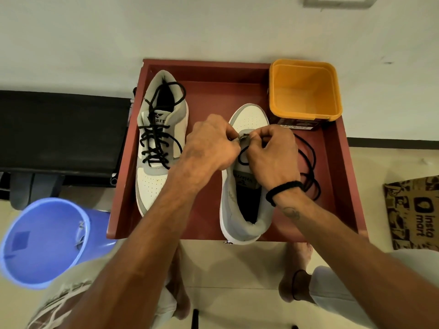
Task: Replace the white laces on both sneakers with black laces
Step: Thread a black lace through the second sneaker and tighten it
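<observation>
Two grey-and-white sneakers lie on a red-brown tray table [209, 96]. The left sneaker [159, 138] points toe toward me and carries a black lace through its eyelets. The right sneaker [244, 186] points toe away, heel at the near edge. My left hand [209, 148] and my right hand [273, 155] meet over its lowest eyelets, each pinching the black lace [308, 167]. A short loop of it shows between my hands, and the rest coils on the tray to the right. White lace ends [80, 233] hang inside a blue bucket.
An orange square tub [306, 91] stands on a dark box at the tray's back right corner. The blue bucket [42, 243] sits on the floor at the left, a printed paper bag [413, 210] at the right. A black bench [59, 134] lies left of the tray.
</observation>
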Available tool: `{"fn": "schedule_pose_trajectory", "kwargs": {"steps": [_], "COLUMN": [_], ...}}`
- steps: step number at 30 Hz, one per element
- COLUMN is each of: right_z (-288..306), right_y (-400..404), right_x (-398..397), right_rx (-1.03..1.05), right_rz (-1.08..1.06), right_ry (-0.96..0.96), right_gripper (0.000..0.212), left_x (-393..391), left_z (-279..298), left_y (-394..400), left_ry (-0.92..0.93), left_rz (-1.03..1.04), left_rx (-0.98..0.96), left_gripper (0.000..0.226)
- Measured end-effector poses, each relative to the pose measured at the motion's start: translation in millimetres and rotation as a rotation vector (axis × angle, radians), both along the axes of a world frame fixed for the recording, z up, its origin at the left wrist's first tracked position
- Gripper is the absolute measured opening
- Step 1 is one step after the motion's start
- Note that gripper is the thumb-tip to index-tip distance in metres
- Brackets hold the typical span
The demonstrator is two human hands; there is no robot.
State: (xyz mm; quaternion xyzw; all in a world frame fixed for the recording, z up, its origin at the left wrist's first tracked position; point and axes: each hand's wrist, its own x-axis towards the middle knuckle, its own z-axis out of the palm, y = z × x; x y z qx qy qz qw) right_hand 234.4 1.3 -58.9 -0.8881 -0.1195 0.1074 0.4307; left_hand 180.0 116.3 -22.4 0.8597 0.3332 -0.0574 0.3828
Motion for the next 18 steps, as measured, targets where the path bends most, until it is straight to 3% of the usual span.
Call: {"fn": "schedule_pose_trajectory", "kwargs": {"steps": [9,18], "right_z": [0,2], "right_y": [-10,-2], "right_x": [4,-2], "right_rx": [-0.23,-0.316], "right_rz": [0.202,0.2], "right_ry": [-0.186,-0.223], "right_gripper": [0.011,0.014], "left_x": [1,-2], "left_z": [-1,10], "left_y": [0,-3], "left_ry": [0.022,-0.007], "left_rz": [0.003,-0.041], "left_rx": [0.003,0.026], "left_gripper": [0.021,0.016]}}
